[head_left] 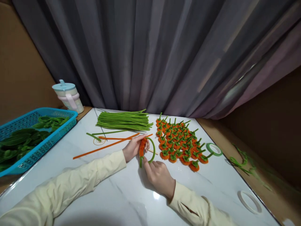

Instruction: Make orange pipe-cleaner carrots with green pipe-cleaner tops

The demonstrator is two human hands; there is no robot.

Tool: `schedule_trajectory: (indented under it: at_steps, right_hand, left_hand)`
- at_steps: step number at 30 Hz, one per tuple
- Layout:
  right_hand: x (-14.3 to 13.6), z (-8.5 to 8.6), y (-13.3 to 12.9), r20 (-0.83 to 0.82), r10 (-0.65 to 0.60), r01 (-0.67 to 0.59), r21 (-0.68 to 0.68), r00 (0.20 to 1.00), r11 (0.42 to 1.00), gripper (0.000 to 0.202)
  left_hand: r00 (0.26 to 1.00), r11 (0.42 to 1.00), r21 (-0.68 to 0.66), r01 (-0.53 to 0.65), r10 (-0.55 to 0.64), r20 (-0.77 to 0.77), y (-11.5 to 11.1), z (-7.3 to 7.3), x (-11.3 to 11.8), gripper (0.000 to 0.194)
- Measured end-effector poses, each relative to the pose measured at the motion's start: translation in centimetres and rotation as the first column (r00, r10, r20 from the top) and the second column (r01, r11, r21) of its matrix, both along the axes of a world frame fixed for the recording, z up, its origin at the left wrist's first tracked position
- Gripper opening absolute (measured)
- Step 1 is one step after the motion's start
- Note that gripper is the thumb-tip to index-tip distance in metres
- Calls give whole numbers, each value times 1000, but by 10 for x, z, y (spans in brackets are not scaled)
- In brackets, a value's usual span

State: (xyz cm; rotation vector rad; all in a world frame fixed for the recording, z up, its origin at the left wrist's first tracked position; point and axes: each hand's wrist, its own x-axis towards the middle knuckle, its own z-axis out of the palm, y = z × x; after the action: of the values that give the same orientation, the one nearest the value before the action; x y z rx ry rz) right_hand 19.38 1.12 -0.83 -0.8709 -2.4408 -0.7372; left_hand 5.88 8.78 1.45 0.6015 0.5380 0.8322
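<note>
My left hand (134,147) is closed around a coiled orange pipe cleaner piece (142,147), held upright above the white table. A green pipe cleaner (154,147) arcs out from the top of this piece and curves down to my right hand (161,178). The fingers of my right hand pinch its lower end beside the piece. A short green end pokes out underneath. Close behind my left hand lie loose orange pipe cleaners (101,148). To the right stand several finished-looking orange pieces with green tops and stems (172,157), in rows.
A bundle of green pipe cleaners (124,121) lies at the back of the table. On the left are a blue basket (68,124) with green leaf shapes and a lidded cup (68,97). Green tape (213,149) and a white ring (249,202) lie at right.
</note>
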Motion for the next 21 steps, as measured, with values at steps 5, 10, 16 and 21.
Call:
schedule_trajectory:
  at_steps: [5, 10, 16, 21]
  right_hand:
    - [7, 0, 4, -45, 8, -6, 54, 999, 999, 28]
    - [10, -1, 6, -69, 2, 1, 49, 998, 999, 29]
    - [11, -1, 6, -96, 2, 4, 57, 995, 998, 28]
    - [10, 1, 6, -108, 11, -4, 64, 994, 998, 28]
  left_hand:
    - [842, 762, 583, 281, 95, -531, 5, 12, -23, 25]
    - [791, 775, 517, 363, 38, -611, 2, -1, -26, 31]
    - [877, 891, 433, 136, 95, -470, -12, -6, -13, 37]
    - [901, 921, 382, 75, 102, -422, -17, -8, -9, 37]
